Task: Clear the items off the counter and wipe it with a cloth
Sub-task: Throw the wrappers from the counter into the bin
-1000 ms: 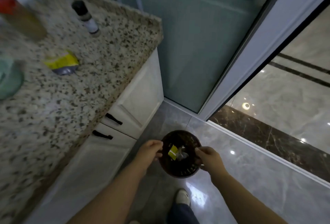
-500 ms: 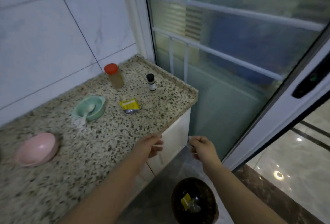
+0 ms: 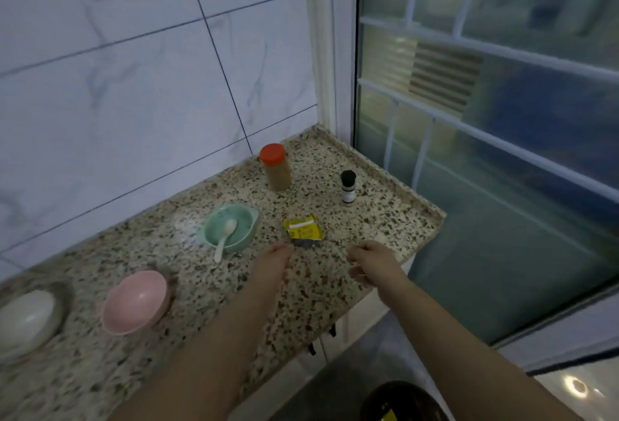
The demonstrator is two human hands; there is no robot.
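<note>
A torn yellow packet lies on the speckled counter, just beyond both hands. The left hand hovers near it with fingers relaxed, holding nothing; the right hand is loosely curled and empty. Left of the packet sits a green bowl with a white spoon; farther back stand a red-capped jar and a small black-capped bottle.
</note>
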